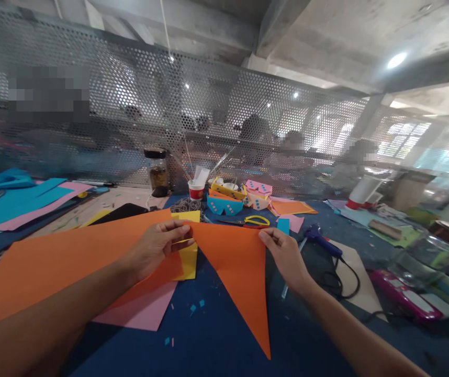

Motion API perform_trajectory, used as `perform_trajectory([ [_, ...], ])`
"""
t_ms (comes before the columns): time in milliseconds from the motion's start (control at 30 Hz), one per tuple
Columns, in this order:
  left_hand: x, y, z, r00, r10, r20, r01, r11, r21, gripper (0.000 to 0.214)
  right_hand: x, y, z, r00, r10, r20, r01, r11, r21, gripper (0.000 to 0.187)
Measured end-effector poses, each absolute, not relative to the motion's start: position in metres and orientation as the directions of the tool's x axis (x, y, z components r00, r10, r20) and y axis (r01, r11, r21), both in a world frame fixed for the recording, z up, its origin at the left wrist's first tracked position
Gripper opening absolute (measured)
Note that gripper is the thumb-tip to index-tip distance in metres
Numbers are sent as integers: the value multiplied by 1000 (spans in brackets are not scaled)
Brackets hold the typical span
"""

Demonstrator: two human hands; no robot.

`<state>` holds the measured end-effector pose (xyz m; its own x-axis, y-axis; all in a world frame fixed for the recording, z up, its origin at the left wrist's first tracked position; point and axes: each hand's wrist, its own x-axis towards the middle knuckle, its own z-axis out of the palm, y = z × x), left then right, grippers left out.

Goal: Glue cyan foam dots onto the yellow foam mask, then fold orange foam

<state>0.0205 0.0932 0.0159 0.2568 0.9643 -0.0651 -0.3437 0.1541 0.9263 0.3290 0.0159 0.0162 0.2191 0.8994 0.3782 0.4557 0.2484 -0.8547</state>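
A large orange paper sheet (232,267) lies over the blue table (216,340), its right part folded into a long triangle pointing toward me. My left hand (157,246) pinches the sheet near the middle top, where the fold starts. My right hand (285,254) pinches the triangle's upper right corner. Under the orange sheet lie a yellow paper (189,259) and a pink paper (142,311).
Yellow-handled scissors (254,221) and a blue glue gun (321,238) with a black cord lie beyond the hands. Further back stand a red cup (195,189), a dark jar (157,173) and coloured paper crafts (224,204). Blue and pink sheets (20,201) sit left. A perforated metal screen closes the back.
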Motion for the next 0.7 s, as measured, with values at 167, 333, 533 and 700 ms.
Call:
perform_trajectory([
  [167, 17, 97, 13, 245, 967, -72, -310, 148, 939, 18, 327, 16, 18, 209, 904, 374, 435, 257, -863, 39],
  [333, 17, 100, 11, 215, 973, -86, -296, 149, 943, 16, 326, 17, 18, 215, 904, 369, 446, 245, -861, 36],
  [533, 20, 97, 16, 230, 969, -89, -304, 158, 940, 19, 327, 18, 17, 207, 909, 362, 426, 249, -870, 37],
  [700, 21, 94, 17, 278, 956, -90, -331, 184, 926, 21, 329, 17, 16, 216, 911, 353, 416, 241, -877, 40],
])
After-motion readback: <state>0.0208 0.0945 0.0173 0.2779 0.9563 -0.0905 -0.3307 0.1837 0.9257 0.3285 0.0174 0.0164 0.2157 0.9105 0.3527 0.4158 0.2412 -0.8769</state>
